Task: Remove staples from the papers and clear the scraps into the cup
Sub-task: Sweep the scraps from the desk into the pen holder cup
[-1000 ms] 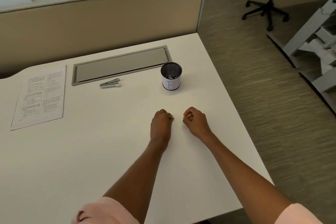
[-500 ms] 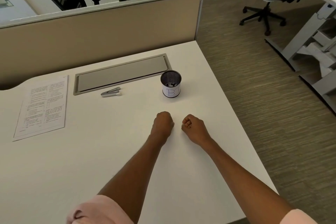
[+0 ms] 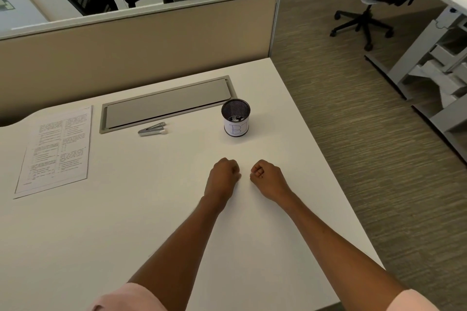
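Observation:
Printed papers [image 3: 56,148] lie flat at the far left of the white desk [image 3: 126,222]. A metal staple remover [image 3: 152,129] rests beside the desk's grey cable hatch. A black mesh cup [image 3: 236,121] with a white label stands right of it, small dark bits inside. My left hand [image 3: 223,176] and my right hand [image 3: 266,177] rest on the desk as closed fists, side by side, a little nearer to me than the cup. Neither hand holds anything that I can see.
A grey cable hatch [image 3: 166,105] is set into the desk behind the remover. A beige partition [image 3: 139,43] closes the desk's far side. The desk's right edge drops to carpet, where an office chair [image 3: 371,0] and another desk [image 3: 439,20] stand.
The view has tilted, so everything sits lower in frame. Both fists stay closed in the same place on the desk.

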The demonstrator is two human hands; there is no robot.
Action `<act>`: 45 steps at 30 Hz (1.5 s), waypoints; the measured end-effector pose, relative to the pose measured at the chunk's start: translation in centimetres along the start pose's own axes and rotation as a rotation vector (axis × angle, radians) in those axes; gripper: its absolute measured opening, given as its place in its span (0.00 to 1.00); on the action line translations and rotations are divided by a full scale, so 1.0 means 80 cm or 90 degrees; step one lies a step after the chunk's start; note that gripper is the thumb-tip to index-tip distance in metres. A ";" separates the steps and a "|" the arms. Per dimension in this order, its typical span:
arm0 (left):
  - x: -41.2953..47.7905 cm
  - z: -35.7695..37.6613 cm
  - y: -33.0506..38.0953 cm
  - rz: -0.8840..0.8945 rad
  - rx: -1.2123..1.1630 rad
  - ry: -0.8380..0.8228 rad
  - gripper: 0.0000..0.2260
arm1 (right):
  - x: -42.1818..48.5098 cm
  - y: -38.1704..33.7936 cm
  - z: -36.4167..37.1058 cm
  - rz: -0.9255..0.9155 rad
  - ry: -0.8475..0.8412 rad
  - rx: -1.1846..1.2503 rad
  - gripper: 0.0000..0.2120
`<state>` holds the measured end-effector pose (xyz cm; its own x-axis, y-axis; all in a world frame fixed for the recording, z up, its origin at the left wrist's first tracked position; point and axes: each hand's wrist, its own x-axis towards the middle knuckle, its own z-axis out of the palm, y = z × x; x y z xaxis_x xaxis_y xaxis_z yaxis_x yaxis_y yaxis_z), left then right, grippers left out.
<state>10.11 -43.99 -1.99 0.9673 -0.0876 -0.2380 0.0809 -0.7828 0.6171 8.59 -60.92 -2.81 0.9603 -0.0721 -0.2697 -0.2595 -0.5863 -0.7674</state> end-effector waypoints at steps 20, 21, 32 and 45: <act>0.008 -0.010 -0.017 0.231 0.165 -0.032 0.08 | -0.002 -0.002 0.001 0.012 -0.003 -0.007 0.03; 0.008 -0.009 -0.017 0.237 0.176 -0.030 0.08 | -0.002 -0.002 0.001 0.009 -0.003 -0.009 0.02; 0.002 0.008 -0.022 0.202 0.141 0.014 0.03 | -0.003 -0.010 0.004 -0.068 -0.005 -0.073 0.02; -0.008 -0.006 -0.041 0.030 -0.202 0.109 0.04 | -0.001 -0.024 0.026 -0.057 0.049 -0.078 0.08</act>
<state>9.32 -41.03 -3.48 0.9957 0.0066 -0.0920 0.0806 -0.5473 0.8330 8.82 -58.09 -2.55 0.9853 -0.0733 -0.1542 -0.1619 -0.6873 -0.7081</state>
